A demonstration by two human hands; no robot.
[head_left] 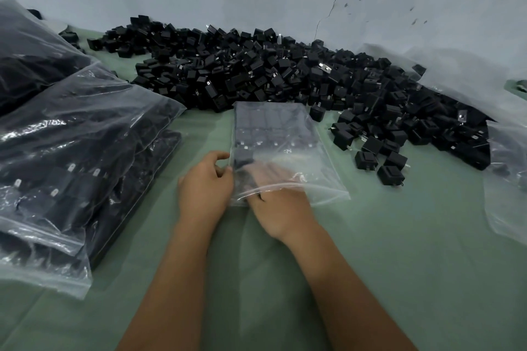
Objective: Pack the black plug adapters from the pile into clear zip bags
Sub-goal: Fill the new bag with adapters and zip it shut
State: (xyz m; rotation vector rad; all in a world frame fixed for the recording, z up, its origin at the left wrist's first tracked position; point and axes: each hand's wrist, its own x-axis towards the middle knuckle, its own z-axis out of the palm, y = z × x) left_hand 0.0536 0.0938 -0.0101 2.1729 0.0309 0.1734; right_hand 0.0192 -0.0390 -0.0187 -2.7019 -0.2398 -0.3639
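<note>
Zip bag [281, 134] lies flat on green cloth [399, 236] just in front of adapter pile [256, 71]; left hand [204, 188] pinches its left edge; right hand [273, 196] reaches inside, grip unclear thru film; plastic prob. thin, slippery, adapters rigid; hold by mouth rim.

Two bare forearms, left hand [204, 184] and right hand [278, 205] ungloved, sleeveless
</note>
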